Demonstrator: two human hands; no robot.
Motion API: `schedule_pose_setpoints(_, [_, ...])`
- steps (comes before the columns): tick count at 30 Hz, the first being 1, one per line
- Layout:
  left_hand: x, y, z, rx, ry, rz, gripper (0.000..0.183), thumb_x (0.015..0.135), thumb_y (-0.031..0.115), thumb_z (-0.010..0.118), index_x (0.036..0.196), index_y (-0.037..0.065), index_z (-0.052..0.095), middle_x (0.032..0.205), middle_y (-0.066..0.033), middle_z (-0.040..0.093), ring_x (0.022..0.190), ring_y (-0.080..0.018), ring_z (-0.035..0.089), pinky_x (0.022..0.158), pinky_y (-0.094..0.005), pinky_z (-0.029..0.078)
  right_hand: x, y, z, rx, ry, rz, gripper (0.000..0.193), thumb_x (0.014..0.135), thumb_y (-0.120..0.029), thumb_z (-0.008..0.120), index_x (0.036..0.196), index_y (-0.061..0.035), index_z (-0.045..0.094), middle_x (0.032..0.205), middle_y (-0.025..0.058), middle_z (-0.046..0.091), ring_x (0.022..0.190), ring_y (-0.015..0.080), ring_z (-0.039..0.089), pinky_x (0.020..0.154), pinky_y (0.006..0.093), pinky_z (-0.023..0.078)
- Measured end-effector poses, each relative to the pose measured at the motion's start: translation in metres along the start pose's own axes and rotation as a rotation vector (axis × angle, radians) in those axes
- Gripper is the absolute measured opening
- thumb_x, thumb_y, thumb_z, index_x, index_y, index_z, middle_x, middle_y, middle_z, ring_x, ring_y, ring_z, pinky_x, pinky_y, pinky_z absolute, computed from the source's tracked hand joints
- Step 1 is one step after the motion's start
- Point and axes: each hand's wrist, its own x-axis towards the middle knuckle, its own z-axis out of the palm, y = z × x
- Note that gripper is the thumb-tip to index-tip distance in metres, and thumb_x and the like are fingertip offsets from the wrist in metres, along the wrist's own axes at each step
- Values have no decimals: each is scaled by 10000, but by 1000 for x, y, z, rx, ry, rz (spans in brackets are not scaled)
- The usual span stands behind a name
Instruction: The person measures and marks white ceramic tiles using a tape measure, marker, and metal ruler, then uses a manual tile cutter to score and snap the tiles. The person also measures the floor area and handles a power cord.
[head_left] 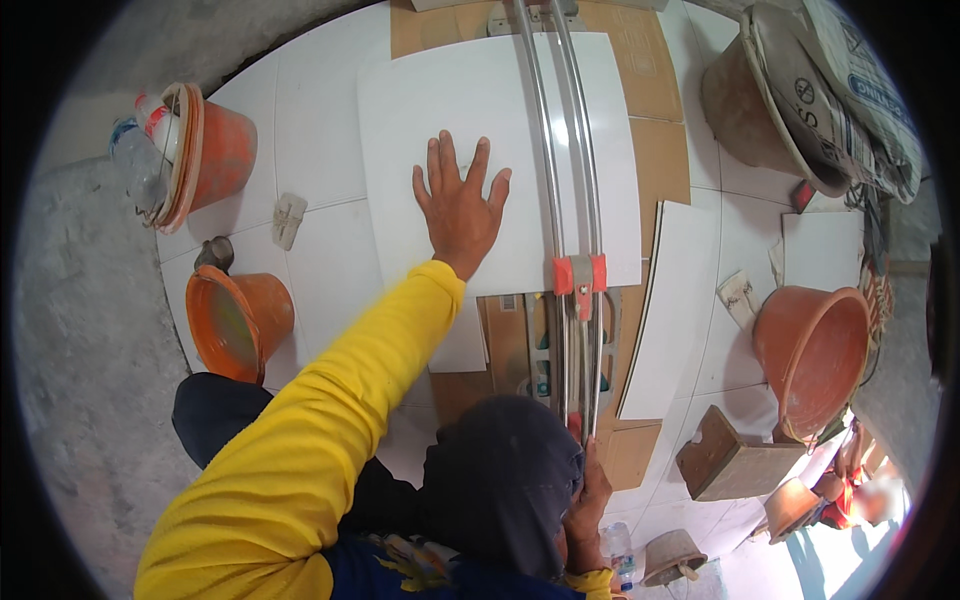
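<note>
A floor of white tiles (320, 120) spreads across the middle of the view, with bare grey ground to the left; on it, far and central, lies a large white tile (470, 110) resting on the bed of a manual tile cutter (572, 330), whose two bright steel rails (560, 130) run from near to far across the tile's right part; an orange-red sliding carriage (579, 273) sits on the rails at the tile's near edge; brown cardboard (655, 150) shows under and to the right of the tile. A second white tile (672, 300) lies just right of the cutter, its near end slanting left.

The left hand (460, 205), in a yellow sleeve (330, 420), lies flat on the large tile with fingers spread and open, left of the rails, pressing rather than gripping; the right hand (588, 515) is near, at the cutter's near end, curled closed around what seems to be the cutter's handle, mostly hidden behind a dark cloth (505, 470).

Orange buckets stand around: one far left (215, 150) holding plastic bottles, one near left (240, 320), one at the right (815, 350); a dirty bucket (750, 105) stands far right beside a printed sack (850, 90); a wooden block (725, 460) lies near right.
</note>
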Motion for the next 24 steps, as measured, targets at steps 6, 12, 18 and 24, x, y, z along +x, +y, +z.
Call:
schedule_pose_setpoints(6, [6,0,-3,2,-30,2,538,1054,395,640,1520,131,588,1666,-298,336,1586,-444,247,1250,-648,150,30,-15,2,15,-56,99,462,1035,25,562,1497,30,572,879,251,689,744,389,689,721,432,548])
schedule_pose_setpoints(12, [8,0,-5,-5,-28,16,538,1033,363,674,1508,124,598,1660,-304,339,1576,-459,266,1223,-681,182,69,-20,16,22,-20,38,452,1046,-9,585,1496,35,571,861,256,683,727,370,687,705,439,539])
schedule_pose_setpoints(18, [10,0,-8,-3,-28,12,528,1012,344,698,1481,115,618,1653,-305,349,1564,-464,297,1207,-687,217,157,-85,11,-7,-92,180,436,1071,-56,563,1502,15,574,807,264,641,645,365,585,654,440,490])
schedule_pose_setpoints(24, [9,1,-9,-8,-36,19,538,1006,348,702,1486,123,611,1650,-304,355,1559,-458,306,1195,-688,237,246,-126,25,-39,-43,128,432,1084,-103,552,1501,7,573,794,278,639,651,396,600,647,439,492])
